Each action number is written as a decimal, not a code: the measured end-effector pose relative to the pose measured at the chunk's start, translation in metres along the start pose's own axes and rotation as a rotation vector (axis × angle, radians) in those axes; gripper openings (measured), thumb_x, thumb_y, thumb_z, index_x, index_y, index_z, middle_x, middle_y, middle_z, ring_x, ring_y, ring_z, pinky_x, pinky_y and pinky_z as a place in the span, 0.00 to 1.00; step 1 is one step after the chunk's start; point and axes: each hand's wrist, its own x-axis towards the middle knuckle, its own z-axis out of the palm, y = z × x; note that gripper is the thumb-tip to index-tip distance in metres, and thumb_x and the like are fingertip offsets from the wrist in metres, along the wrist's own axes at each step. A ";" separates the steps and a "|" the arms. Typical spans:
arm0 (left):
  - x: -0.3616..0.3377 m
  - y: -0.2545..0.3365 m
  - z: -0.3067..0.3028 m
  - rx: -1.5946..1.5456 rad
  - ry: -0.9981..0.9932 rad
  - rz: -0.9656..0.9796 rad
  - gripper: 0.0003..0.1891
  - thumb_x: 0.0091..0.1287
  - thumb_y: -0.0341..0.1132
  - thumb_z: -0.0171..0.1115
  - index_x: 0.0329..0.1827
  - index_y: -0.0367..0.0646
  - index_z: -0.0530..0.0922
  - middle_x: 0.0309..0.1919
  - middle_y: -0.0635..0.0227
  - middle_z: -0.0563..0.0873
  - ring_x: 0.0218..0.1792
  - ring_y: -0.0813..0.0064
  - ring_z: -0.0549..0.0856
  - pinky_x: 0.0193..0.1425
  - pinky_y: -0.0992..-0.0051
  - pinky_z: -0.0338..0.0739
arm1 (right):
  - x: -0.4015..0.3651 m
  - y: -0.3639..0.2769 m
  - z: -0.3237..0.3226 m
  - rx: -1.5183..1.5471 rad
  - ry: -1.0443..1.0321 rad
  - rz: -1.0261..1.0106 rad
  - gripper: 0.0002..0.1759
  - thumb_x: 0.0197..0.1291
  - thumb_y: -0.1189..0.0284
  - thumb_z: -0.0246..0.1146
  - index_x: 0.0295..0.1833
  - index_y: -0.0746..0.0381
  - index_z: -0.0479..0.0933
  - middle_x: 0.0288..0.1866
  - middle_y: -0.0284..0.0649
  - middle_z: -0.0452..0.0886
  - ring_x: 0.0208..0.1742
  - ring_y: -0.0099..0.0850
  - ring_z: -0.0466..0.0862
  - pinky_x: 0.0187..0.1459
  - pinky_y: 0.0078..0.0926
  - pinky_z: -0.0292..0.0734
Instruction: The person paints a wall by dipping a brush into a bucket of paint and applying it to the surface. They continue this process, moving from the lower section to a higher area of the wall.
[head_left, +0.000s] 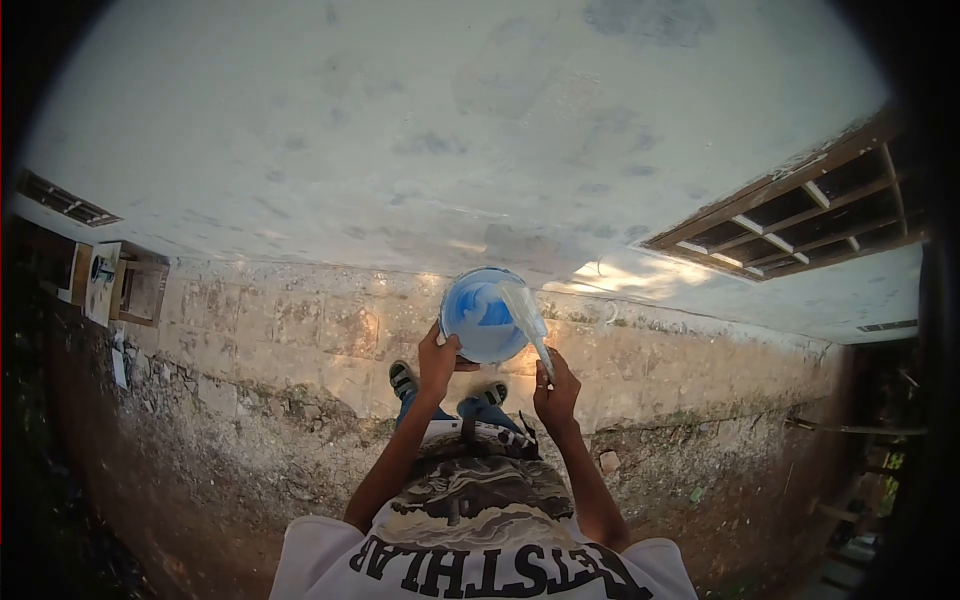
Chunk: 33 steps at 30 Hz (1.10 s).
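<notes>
A round blue bucket [468,345] is held in front of my body, its inside smeared with whitish paint. My left hand [438,358] is closed on the bucket's near left side, thumb up at the rim and fingers under it. In my right hand [557,388] is the handle of a paintbrush [523,312]. The brush's pale, paint-coated head lies over the right part of the bucket's mouth, pointing up and to the left.
A pale wall [400,150] with grey patches rises ahead. On its right is a wooden-framed window [790,215]. My sandalled feet stand by a worn paved ledge [290,325] along the wall, with rough ground [240,450] behind. A wooden frame [140,290] stands far left.
</notes>
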 end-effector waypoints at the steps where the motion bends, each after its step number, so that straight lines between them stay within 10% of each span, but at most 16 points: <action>1: 0.001 0.007 -0.007 0.013 0.000 0.006 0.32 0.63 0.23 0.48 0.74 0.34 0.60 0.38 0.49 0.84 0.28 0.54 0.89 0.30 0.65 0.92 | 0.004 -0.004 0.009 0.000 -0.013 -0.014 0.16 0.65 0.75 0.61 0.57 0.70 0.73 0.43 0.54 0.84 0.32 0.43 0.86 0.32 0.36 0.81; 11: 0.022 0.039 -0.095 -0.048 0.100 0.143 0.28 0.62 0.23 0.48 0.69 0.33 0.65 0.36 0.48 0.84 0.26 0.54 0.89 0.28 0.66 0.91 | 0.028 -0.043 0.092 -0.162 -0.365 0.161 0.18 0.68 0.71 0.58 0.61 0.64 0.72 0.53 0.54 0.81 0.45 0.51 0.85 0.44 0.43 0.81; 14: 0.022 0.051 -0.117 -0.097 0.108 0.150 0.28 0.62 0.23 0.48 0.69 0.32 0.65 0.36 0.47 0.84 0.25 0.55 0.89 0.27 0.66 0.91 | 0.036 -0.064 0.105 -0.121 -0.323 0.086 0.18 0.68 0.70 0.58 0.61 0.64 0.72 0.52 0.55 0.82 0.42 0.50 0.86 0.42 0.41 0.81; 17: 0.022 0.061 -0.138 -0.062 0.104 0.118 0.30 0.66 0.24 0.48 0.75 0.35 0.59 0.38 0.45 0.85 0.27 0.58 0.89 0.29 0.68 0.91 | 0.039 -0.078 0.121 -0.044 -0.210 -0.015 0.18 0.71 0.68 0.56 0.62 0.63 0.71 0.30 0.51 0.82 0.30 0.47 0.84 0.32 0.38 0.76; 21: 0.019 0.071 -0.158 -0.061 0.130 0.145 0.31 0.66 0.23 0.49 0.75 0.35 0.59 0.38 0.44 0.85 0.28 0.58 0.89 0.28 0.68 0.91 | 0.037 -0.085 0.147 -0.149 -0.369 0.080 0.19 0.68 0.69 0.59 0.62 0.63 0.71 0.45 0.58 0.84 0.36 0.49 0.86 0.37 0.40 0.81; 33: 0.021 0.077 -0.213 -0.054 0.174 0.238 0.29 0.66 0.22 0.48 0.73 0.31 0.59 0.38 0.48 0.85 0.28 0.59 0.89 0.27 0.68 0.91 | 0.037 -0.115 0.190 -0.214 -0.394 -0.087 0.18 0.70 0.69 0.57 0.63 0.61 0.71 0.29 0.54 0.82 0.26 0.47 0.84 0.28 0.40 0.76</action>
